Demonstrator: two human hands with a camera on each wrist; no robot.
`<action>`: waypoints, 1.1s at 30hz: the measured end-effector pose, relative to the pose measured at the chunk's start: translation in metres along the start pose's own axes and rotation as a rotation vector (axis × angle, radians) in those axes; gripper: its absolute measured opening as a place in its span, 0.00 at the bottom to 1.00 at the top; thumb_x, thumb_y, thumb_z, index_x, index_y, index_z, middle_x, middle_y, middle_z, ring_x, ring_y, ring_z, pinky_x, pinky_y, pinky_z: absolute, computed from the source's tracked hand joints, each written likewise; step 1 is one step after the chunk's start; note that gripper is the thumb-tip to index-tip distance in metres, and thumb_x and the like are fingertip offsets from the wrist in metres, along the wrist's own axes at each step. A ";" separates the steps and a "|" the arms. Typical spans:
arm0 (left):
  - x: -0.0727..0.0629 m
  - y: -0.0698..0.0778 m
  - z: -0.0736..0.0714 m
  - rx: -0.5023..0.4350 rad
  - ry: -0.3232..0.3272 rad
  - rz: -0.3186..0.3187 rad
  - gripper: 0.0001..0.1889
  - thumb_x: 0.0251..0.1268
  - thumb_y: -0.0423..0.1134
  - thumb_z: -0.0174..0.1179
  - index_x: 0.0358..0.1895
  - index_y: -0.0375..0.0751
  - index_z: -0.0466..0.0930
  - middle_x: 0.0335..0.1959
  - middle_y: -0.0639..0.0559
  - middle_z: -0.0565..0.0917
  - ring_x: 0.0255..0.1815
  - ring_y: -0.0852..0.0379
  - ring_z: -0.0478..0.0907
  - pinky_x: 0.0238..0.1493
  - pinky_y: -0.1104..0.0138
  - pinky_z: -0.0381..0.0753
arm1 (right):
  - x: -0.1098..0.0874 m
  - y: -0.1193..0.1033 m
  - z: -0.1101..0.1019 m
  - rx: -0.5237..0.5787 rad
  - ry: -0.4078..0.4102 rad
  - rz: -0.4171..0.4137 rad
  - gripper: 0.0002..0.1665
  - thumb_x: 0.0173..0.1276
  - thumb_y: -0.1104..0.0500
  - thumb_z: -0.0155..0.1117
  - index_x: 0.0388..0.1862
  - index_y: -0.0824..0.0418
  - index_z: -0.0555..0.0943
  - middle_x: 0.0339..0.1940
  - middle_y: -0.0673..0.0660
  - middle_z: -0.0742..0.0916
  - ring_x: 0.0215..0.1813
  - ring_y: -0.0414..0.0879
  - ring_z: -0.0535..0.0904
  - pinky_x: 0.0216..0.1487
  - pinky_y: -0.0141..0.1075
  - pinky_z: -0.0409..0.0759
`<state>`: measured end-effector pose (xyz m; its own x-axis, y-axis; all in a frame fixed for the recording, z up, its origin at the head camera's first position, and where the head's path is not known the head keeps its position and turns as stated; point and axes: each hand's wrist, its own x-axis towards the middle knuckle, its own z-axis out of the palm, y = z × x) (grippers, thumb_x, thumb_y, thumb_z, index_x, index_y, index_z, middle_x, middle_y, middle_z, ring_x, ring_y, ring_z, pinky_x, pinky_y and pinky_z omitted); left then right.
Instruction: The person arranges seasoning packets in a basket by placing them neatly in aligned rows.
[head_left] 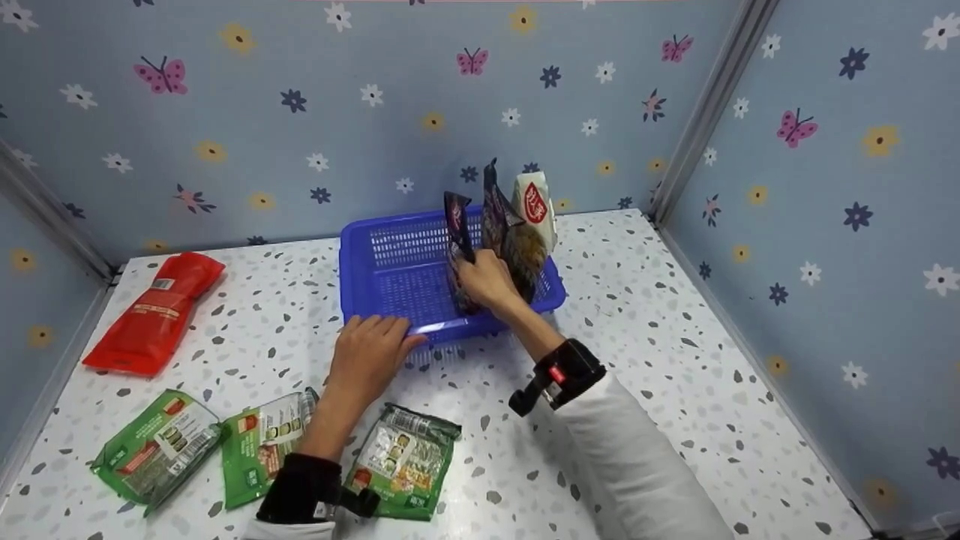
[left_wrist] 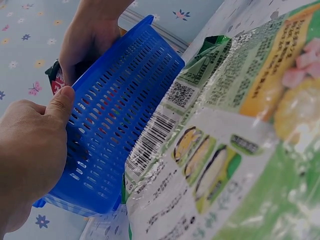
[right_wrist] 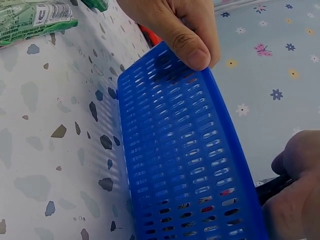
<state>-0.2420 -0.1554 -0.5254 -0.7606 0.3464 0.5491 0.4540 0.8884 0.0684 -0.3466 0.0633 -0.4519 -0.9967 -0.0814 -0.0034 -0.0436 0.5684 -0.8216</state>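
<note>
From my remote seat, I have the dark packet (head_left: 456,221) upright in the blue basket (head_left: 355,277), just right of its middle. My right hand (head_left: 487,281) pinches it narrowly, presumably so it stands. My left hand (head_left: 369,352) grips the basket's near rim, thumb outside, likely for steadiness. Further right, another dark packet (head_left: 495,217) and a white packet (head_left: 534,210) stand close, perhaps propping each other. A red packet (head_left: 154,319) lies left; three green packets (head_left: 405,461) lie nearer.

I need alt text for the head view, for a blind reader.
A person's right hand holds a dark packet in a blue basket while the left hand grips the near rim. Other packets stand at the basket's right end; three green packets and a red packet lie on the speckled table.
</note>
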 end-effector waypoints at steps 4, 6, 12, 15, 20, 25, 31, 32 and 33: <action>0.000 0.000 -0.001 0.000 0.000 0.001 0.20 0.83 0.58 0.65 0.43 0.43 0.85 0.36 0.45 0.93 0.35 0.45 0.88 0.39 0.56 0.80 | 0.001 0.000 0.000 -0.011 0.007 -0.001 0.21 0.88 0.54 0.53 0.28 0.51 0.76 0.22 0.48 0.76 0.25 0.45 0.74 0.29 0.36 0.71; 0.000 -0.001 0.000 0.005 0.017 0.009 0.20 0.83 0.57 0.65 0.43 0.43 0.85 0.36 0.45 0.94 0.36 0.44 0.88 0.39 0.56 0.80 | 0.008 0.007 0.003 -0.013 0.010 -0.009 0.20 0.85 0.56 0.53 0.27 0.52 0.75 0.20 0.47 0.75 0.24 0.46 0.73 0.28 0.36 0.69; -0.003 -0.002 0.001 0.011 0.055 0.026 0.18 0.81 0.56 0.66 0.43 0.43 0.85 0.37 0.45 0.94 0.36 0.43 0.89 0.39 0.54 0.80 | 0.019 0.019 0.005 -0.003 -0.018 -0.010 0.18 0.81 0.58 0.51 0.26 0.54 0.72 0.18 0.47 0.72 0.21 0.45 0.67 0.25 0.37 0.66; -0.002 -0.002 0.002 0.004 0.050 0.021 0.18 0.81 0.56 0.67 0.44 0.43 0.85 0.37 0.45 0.94 0.36 0.43 0.89 0.39 0.55 0.80 | 0.011 0.012 0.003 -0.029 -0.005 -0.011 0.16 0.80 0.59 0.52 0.27 0.53 0.71 0.21 0.48 0.73 0.25 0.47 0.71 0.28 0.37 0.68; 0.000 0.001 0.001 0.000 0.022 0.015 0.19 0.83 0.57 0.65 0.44 0.43 0.86 0.37 0.46 0.94 0.36 0.45 0.88 0.40 0.55 0.80 | 0.001 0.005 -0.001 -0.074 0.010 -0.020 0.17 0.78 0.62 0.57 0.25 0.51 0.70 0.25 0.51 0.75 0.33 0.51 0.77 0.34 0.39 0.72; 0.001 0.002 0.002 0.003 0.015 0.013 0.19 0.83 0.58 0.64 0.44 0.44 0.86 0.37 0.45 0.94 0.36 0.45 0.88 0.41 0.56 0.81 | 0.008 0.013 -0.001 -0.100 -0.001 -0.039 0.09 0.74 0.65 0.60 0.31 0.56 0.76 0.31 0.56 0.80 0.37 0.54 0.77 0.39 0.44 0.74; 0.000 0.000 0.001 -0.001 0.009 0.005 0.19 0.83 0.58 0.64 0.45 0.44 0.86 0.37 0.45 0.94 0.37 0.45 0.89 0.41 0.55 0.82 | 0.033 0.036 0.010 -0.079 -0.056 -0.020 0.02 0.75 0.62 0.62 0.41 0.59 0.81 0.37 0.56 0.84 0.42 0.54 0.79 0.44 0.44 0.78; 0.000 0.000 0.001 -0.002 0.010 0.004 0.19 0.83 0.58 0.64 0.45 0.44 0.86 0.38 0.45 0.94 0.37 0.45 0.89 0.42 0.55 0.82 | 0.037 0.040 0.012 -0.084 -0.053 -0.020 0.02 0.75 0.61 0.63 0.41 0.58 0.81 0.38 0.55 0.84 0.42 0.53 0.80 0.45 0.44 0.78; 0.000 0.000 0.000 -0.002 0.011 0.004 0.19 0.83 0.58 0.64 0.45 0.43 0.86 0.38 0.45 0.94 0.37 0.44 0.89 0.42 0.55 0.82 | 0.040 0.043 0.015 -0.085 -0.049 -0.021 0.02 0.75 0.60 0.63 0.41 0.58 0.81 0.38 0.55 0.85 0.43 0.53 0.80 0.46 0.44 0.79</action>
<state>-0.2419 -0.1557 -0.5259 -0.7537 0.3464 0.5585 0.4578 0.8865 0.0680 -0.3875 0.0725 -0.4963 -0.9910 -0.1330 -0.0166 -0.0721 0.6335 -0.7704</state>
